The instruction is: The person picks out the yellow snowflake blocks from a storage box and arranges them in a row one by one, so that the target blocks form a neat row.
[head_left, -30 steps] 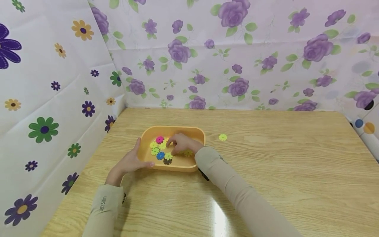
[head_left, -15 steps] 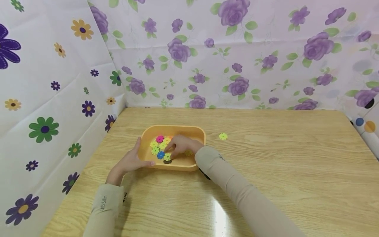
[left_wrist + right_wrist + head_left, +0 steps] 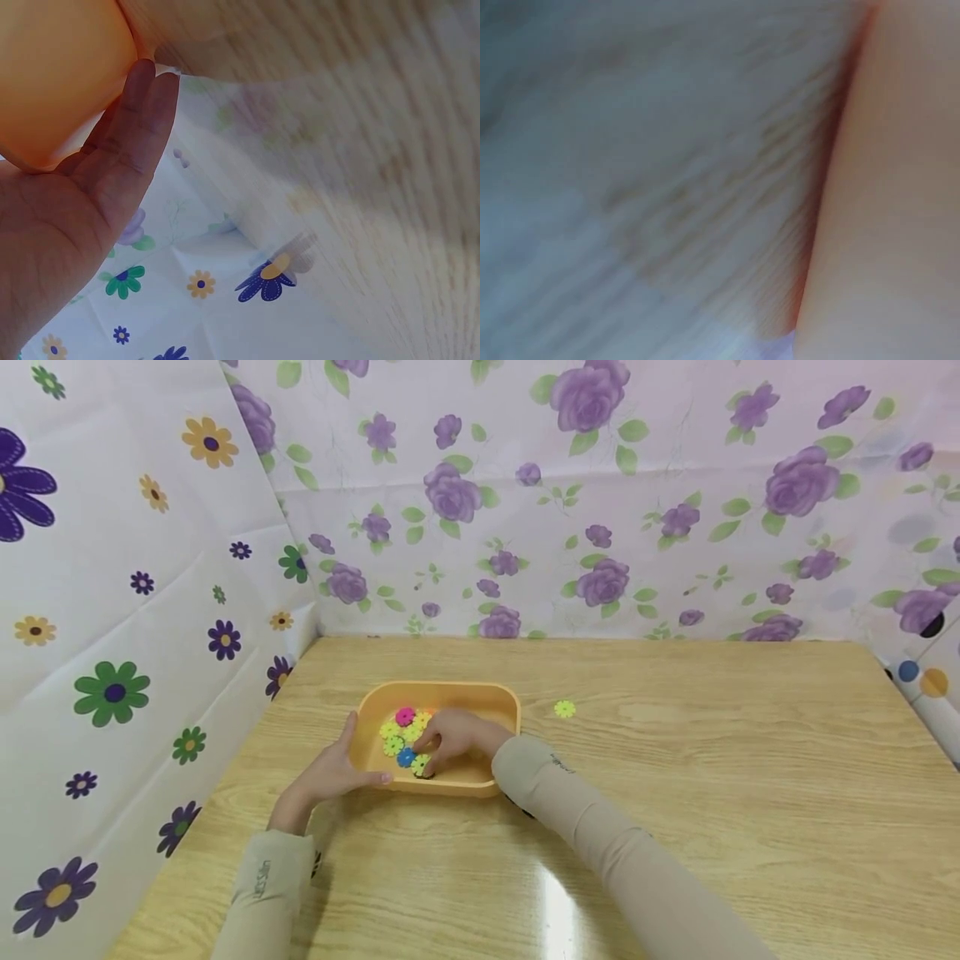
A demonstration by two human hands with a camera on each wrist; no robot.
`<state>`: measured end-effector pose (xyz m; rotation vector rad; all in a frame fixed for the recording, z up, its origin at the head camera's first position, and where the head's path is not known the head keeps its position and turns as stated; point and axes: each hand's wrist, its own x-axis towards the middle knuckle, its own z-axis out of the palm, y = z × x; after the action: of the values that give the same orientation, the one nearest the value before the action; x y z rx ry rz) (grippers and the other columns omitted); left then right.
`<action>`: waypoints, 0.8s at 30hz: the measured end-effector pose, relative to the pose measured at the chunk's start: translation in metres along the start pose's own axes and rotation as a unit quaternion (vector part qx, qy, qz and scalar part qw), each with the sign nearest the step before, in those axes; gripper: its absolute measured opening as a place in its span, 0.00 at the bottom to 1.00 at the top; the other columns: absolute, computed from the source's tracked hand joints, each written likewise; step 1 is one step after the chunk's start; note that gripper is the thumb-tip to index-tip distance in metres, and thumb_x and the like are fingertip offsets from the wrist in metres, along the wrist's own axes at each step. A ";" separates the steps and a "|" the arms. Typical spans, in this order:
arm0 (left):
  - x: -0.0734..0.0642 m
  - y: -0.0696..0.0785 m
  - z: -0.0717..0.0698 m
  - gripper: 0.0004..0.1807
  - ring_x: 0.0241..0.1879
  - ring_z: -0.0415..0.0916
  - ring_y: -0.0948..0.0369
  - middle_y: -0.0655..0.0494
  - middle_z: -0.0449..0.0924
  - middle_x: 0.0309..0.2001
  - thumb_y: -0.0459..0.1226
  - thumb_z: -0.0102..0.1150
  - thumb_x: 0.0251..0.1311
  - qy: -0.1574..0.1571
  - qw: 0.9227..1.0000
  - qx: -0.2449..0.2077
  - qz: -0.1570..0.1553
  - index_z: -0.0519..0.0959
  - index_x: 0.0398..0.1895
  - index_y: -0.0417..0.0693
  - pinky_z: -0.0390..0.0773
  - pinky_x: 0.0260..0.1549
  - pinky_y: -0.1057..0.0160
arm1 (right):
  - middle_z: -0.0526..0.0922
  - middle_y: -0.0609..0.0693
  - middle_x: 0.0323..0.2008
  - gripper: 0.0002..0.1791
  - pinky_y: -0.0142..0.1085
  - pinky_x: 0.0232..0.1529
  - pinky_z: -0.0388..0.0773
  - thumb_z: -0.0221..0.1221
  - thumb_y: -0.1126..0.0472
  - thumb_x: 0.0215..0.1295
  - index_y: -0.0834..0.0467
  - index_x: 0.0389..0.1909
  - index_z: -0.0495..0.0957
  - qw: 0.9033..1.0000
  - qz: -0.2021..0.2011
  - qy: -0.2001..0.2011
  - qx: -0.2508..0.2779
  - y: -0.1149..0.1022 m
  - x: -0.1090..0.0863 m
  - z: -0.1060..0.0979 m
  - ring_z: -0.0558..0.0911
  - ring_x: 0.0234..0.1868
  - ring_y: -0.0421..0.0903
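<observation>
Tray [image 3: 450, 788]: orange, left of frame centre
Left hand [image 3: 330, 772]: grip clasping tray's left end
Right hand [image 3: 459, 732]: at yellow-green flower disc [image 3: 418, 765], grip cannot be told

One tray [image 3: 476, 787], two hands [image 3: 326, 772] [image 3: 456, 732]

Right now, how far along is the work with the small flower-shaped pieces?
Seemingly done: one yellow-green, flower-shaped plastic piece lies out on the wooden table. In hand: the right hand touches a similar piece inside the orange, round-cornered tray; a grip is unclear. Probably left: the pink piece, blue piece and others in the tray.
</observation>
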<state>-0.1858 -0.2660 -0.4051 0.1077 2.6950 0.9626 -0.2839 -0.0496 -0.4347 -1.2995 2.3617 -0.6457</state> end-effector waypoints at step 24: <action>0.000 -0.002 0.001 0.66 0.64 0.46 0.36 0.29 0.37 0.67 0.51 0.67 0.44 0.005 1.000 0.005 0.006 0.25 0.68 0.38 0.51 0.60 0.40 | 0.64 0.43 0.10 0.19 0.24 0.14 0.59 0.63 0.67 0.53 0.59 0.48 0.80 0.998 -0.002 0.031 0.057 -0.006 -0.001 -0.001 0.60 0.12 0.35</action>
<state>-0.1857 -0.2667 -0.4074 0.1221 2.7118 0.9566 -0.2800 -0.0515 -0.4301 -1.2523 2.3351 -0.8200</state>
